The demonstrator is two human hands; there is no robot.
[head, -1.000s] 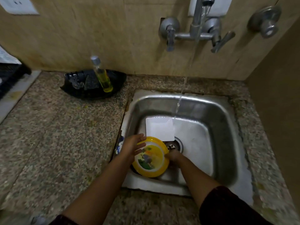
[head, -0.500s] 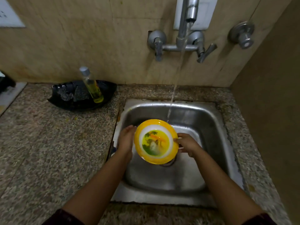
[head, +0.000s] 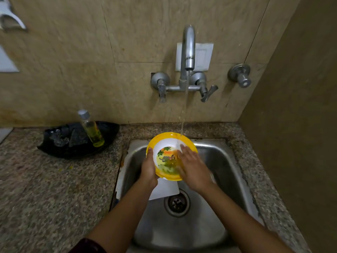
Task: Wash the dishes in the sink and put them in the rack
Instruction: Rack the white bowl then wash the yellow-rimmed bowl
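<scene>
A yellow-rimmed plate (head: 165,143) with a white band and a picture in its middle is tilted up over the steel sink (head: 226,161). My left hand (head: 149,168) grips its left edge, thumb on the rim. The flat fingers of my right hand (head: 191,167) press on the plate's face. Water from the tap (head: 188,52) falls onto the plate's upper right part. A white square dish (head: 165,190) lies on the sink floor under my hands, partly hidden by them.
The drain (head: 176,203) sits in the sink floor. A black tray (head: 54,148) on the granite counter (head: 45,189) holds scrubbers and a bottle of yellow liquid (head: 91,128). Tiled walls stand behind and to the right. No rack is in view.
The plate was lifted from the sink floor up under the running water. My right hand moved from the plate's right edge onto its face.
</scene>
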